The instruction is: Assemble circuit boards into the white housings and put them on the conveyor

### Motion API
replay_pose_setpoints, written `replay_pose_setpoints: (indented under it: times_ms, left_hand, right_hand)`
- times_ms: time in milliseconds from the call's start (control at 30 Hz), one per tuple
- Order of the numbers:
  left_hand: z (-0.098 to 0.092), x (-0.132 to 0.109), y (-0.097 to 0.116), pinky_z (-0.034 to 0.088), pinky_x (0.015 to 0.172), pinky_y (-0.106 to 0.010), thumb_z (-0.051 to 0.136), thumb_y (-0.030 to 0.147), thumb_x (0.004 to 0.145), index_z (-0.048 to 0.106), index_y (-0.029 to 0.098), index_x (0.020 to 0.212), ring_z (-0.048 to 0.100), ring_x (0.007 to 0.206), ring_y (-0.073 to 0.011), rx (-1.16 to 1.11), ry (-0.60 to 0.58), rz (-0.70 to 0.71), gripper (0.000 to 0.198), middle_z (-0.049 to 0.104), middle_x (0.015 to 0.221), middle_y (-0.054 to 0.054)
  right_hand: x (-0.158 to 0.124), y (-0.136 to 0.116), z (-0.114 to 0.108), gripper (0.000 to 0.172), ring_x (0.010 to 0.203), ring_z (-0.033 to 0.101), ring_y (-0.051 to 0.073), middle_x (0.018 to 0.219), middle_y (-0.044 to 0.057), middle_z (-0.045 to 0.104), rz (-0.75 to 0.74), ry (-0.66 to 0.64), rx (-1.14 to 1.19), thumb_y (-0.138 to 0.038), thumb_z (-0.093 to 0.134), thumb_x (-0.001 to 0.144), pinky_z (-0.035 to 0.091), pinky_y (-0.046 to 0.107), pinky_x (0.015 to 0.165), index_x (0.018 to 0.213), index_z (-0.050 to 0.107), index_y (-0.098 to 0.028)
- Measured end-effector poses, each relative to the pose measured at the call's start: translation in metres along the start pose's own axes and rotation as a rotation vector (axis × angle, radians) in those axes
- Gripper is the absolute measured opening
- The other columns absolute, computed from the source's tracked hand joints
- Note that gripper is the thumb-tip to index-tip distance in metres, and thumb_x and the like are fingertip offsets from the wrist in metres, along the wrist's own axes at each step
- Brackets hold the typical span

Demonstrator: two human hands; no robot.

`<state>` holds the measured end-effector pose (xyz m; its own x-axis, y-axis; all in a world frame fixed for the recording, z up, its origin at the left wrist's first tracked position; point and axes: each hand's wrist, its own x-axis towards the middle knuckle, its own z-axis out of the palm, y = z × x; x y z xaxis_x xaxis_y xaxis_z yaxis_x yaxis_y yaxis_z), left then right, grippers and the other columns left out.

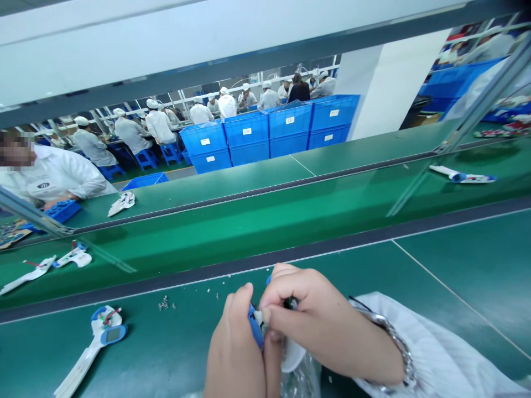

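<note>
My left hand (238, 342) is closed around a blue-and-white handheld device (256, 326), held over the near bench. My right hand (305, 307) pinches against its top from the right side. Thumb and fingertips of the right hand meet at the device, and what they grip is mostly hidden. A dark piece (291, 302) shows under the right fingers. Below the hands lies crumpled clear plastic (305, 378). To the left, an opened white device with a blue-framed display (113, 334) and a red wire rests on the bench.
Small metal screws (165, 303) lie in a pile on the green bench (174, 354). A green belt (232, 221) runs beyond it, carrying white device parts (72, 257) and another device (462, 175). Across sits a person in white (62, 171). Stacked blue bins (249, 135) stand behind.
</note>
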<state>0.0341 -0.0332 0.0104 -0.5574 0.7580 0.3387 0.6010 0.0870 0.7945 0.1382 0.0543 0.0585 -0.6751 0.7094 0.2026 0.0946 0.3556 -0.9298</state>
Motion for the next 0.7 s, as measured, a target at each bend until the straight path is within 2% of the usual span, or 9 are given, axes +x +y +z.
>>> replay_pose_setpoints:
  times_ms: [100, 200, 333, 467, 567, 633, 700]
  left_hand:
    - [0.004, -0.001, 0.004, 0.043, 0.075, -0.042, 0.048, 0.035, 0.085, 0.056, 0.015, 0.115, 0.063, 0.094, -0.0388, 0.157, 0.010, 0.001, 0.037, 0.066, 0.103, -0.021]
    - [0.005, -0.001, 0.008, 0.041, 0.071, -0.041, 0.045, 0.029, 0.087, 0.057, 0.015, 0.113, 0.063, 0.086, -0.0370, 0.276, 0.033, 0.015, 0.032, 0.066, 0.099, -0.020]
    - [0.008, -0.007, 0.000, 0.039, 0.072, -0.040, 0.052, 0.024, 0.084, 0.059, 0.020, 0.112, 0.062, 0.085, -0.0359, 0.231, 0.088, 0.019, 0.030, 0.066, 0.097, -0.016]
    - [0.012, -0.014, -0.014, 0.040, 0.075, -0.043, 0.056, 0.026, 0.082, 0.061, 0.022, 0.113, 0.061, 0.091, -0.0382, 0.167, 0.070, 0.040, 0.031, 0.064, 0.109, -0.019]
    - [0.013, -0.013, -0.014, 0.040, 0.074, -0.042, 0.053, 0.027, 0.084, 0.061, 0.020, 0.114, 0.062, 0.091, -0.0383, 0.212, 0.069, 0.058, 0.032, 0.065, 0.108, -0.020]
    - [0.013, -0.007, -0.010, 0.041, 0.073, -0.042, 0.046, 0.025, 0.087, 0.060, 0.014, 0.118, 0.063, 0.091, -0.0379, 0.284, -0.016, 0.079, 0.036, 0.065, 0.108, -0.022]
    - [0.011, 0.002, -0.007, 0.042, 0.071, -0.041, 0.041, 0.026, 0.089, 0.054, 0.009, 0.128, 0.064, 0.086, -0.0353, 0.314, -0.189, 0.093, 0.045, 0.066, 0.110, -0.022]
  right_hand:
    - [-0.006, 0.001, 0.008, 0.028, 0.063, 0.049, 0.010, 0.055, -0.004, 0.056, 0.010, 0.054, -0.035, 0.000, 0.050, 0.074, 0.039, 0.025, 0.071, 0.053, 0.055, -0.017]
    - [-0.011, 0.000, 0.013, 0.028, 0.067, 0.048, 0.012, 0.055, -0.002, 0.049, 0.021, 0.077, -0.096, -0.004, 0.049, 0.079, 0.038, 0.025, 0.064, 0.054, 0.050, -0.017]
    - [-0.015, 0.000, 0.012, 0.028, 0.071, 0.048, 0.014, 0.059, -0.001, 0.048, 0.050, 0.069, -0.152, -0.004, 0.048, 0.079, 0.037, 0.024, 0.060, 0.055, 0.045, -0.017]
    - [-0.019, -0.001, 0.011, 0.027, 0.069, 0.049, 0.013, 0.058, -0.001, 0.047, 0.049, 0.055, -0.179, -0.001, 0.047, 0.076, 0.037, 0.024, 0.059, 0.054, 0.042, -0.016]
    - [-0.019, -0.001, 0.013, 0.025, 0.067, 0.051, 0.012, 0.060, -0.001, 0.049, 0.065, 0.084, -0.191, -0.002, 0.048, 0.075, 0.038, 0.022, 0.056, 0.055, 0.045, -0.017]
    - [-0.011, 0.006, 0.014, 0.025, 0.066, 0.052, 0.012, 0.060, -0.002, 0.053, 0.064, 0.069, -0.204, -0.001, 0.048, 0.075, 0.040, 0.022, 0.059, 0.055, 0.051, -0.016]
    - [0.005, 0.021, 0.007, 0.024, 0.065, 0.055, 0.011, 0.059, -0.003, 0.059, 0.112, 0.035, -0.211, -0.002, 0.052, 0.074, 0.042, 0.022, 0.062, 0.056, 0.059, -0.016]
